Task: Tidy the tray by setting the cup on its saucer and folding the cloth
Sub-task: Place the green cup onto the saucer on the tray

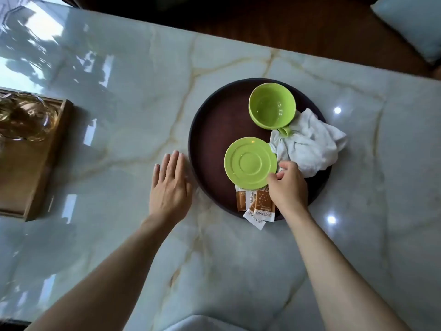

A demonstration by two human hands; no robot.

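Note:
A round dark brown tray (214, 130) lies on the marble table. On it, a green cup (272, 105) stands upright at the back, its handle resting on a crumpled white cloth (310, 144) at the tray's right side. A green saucer (250, 162) sits in front of the cup, apart from it. My right hand (287, 187) is at the saucer's right edge, fingers curled and pinching that rim where it meets the cloth. Flat on the table just left of the tray lies my left hand (170, 185), fingers spread, holding nothing.
Several brown and white sachets (255, 206) lie at the tray's near edge, one hanging over the rim. A wooden box (35, 163) with glassware stands at the table's left. The table's far edge borders a dark floor, with a pale cushion (410, 25) beyond.

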